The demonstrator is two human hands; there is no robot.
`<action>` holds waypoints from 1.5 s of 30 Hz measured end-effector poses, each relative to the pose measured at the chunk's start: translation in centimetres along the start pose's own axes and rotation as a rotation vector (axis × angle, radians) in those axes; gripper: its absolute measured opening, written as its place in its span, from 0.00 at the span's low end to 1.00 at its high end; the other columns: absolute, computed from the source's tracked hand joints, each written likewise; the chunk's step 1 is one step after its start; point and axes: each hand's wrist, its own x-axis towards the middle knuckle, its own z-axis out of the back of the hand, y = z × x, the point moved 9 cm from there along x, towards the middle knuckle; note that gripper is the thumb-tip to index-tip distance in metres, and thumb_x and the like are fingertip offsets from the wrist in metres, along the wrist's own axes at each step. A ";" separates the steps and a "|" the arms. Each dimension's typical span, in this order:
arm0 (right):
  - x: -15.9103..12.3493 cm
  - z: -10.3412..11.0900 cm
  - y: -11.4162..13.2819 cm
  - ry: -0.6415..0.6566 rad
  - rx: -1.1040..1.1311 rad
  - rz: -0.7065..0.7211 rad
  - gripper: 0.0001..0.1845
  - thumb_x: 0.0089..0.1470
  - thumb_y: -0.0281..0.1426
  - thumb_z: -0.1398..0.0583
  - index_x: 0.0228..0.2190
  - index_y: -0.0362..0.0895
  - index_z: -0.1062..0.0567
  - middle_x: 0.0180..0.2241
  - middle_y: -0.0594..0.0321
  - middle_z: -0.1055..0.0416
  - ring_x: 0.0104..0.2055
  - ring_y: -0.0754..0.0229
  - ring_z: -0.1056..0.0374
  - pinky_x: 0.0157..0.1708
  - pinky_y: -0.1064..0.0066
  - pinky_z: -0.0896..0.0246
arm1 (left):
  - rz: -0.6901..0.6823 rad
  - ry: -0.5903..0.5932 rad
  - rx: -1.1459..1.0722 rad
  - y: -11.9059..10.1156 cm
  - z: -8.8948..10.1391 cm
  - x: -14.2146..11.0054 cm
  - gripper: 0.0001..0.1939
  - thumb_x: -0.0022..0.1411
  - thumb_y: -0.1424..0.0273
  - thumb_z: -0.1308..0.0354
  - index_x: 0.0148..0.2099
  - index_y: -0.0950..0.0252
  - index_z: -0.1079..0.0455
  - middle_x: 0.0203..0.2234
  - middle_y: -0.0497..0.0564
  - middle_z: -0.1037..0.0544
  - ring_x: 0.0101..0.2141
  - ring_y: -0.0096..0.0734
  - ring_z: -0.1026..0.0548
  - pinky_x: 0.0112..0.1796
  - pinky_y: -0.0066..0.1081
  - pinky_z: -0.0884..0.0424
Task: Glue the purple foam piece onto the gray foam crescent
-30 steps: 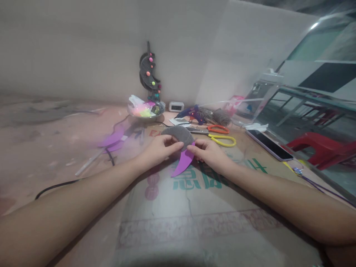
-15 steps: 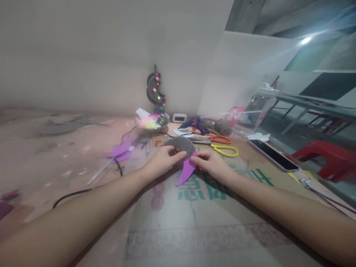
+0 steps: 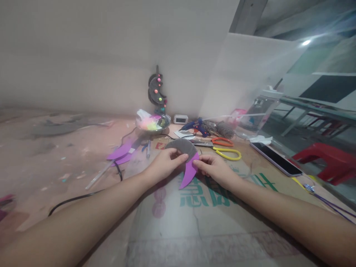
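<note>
Between my hands is a crescent cutout, with a grey upper part [image 3: 183,145] and a purple lower piece [image 3: 189,173] that tapers to a point. My left hand [image 3: 168,163] pinches the grey part at its inner curve, thumb on top. At the right edge, my right hand [image 3: 213,167] grips the purple piece between thumb and fingers. Both hands hover just above or rest on a printed cardboard sheet [image 3: 167,231]; I cannot tell which. Beyond them lie scissors with yellow handles [image 3: 228,154] and another pair with orange handles [image 3: 223,142].
A glue gun [image 3: 196,127], a small white clock [image 3: 180,119] and a bowl [image 3: 151,130] of coloured bits line the back. A decorated grey crescent [image 3: 155,91] stands by the wall. Purple cutouts [image 3: 121,152] and a glue stick [image 3: 100,175] lie left, a phone [image 3: 275,158] right.
The view has shifted slightly, so most things sit a little further right. Both hands keep hold of the crescent, and the purple piece shows slightly more upright.
</note>
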 end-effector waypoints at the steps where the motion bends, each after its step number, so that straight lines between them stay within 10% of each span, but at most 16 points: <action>1: 0.0 0.0 0.0 0.000 0.003 -0.005 0.19 0.46 0.46 0.39 0.22 0.41 0.29 0.17 0.70 0.43 0.19 0.69 0.50 0.19 0.74 0.53 | 0.003 -0.003 -0.004 0.0 0.1 0.0 0.22 0.55 0.49 0.46 0.30 0.65 0.32 0.20 0.47 0.27 0.21 0.27 0.32 0.24 0.27 0.38; 45: 0.1 0.0 -0.2 0.020 0.050 -0.017 0.16 0.49 0.43 0.39 0.26 0.42 0.27 0.20 0.67 0.35 0.19 0.70 0.46 0.18 0.76 0.51 | 0.030 0.004 -0.024 0.2 0.1 0.3 0.20 0.56 0.51 0.45 0.28 0.65 0.34 0.20 0.46 0.27 0.21 0.25 0.32 0.25 0.25 0.38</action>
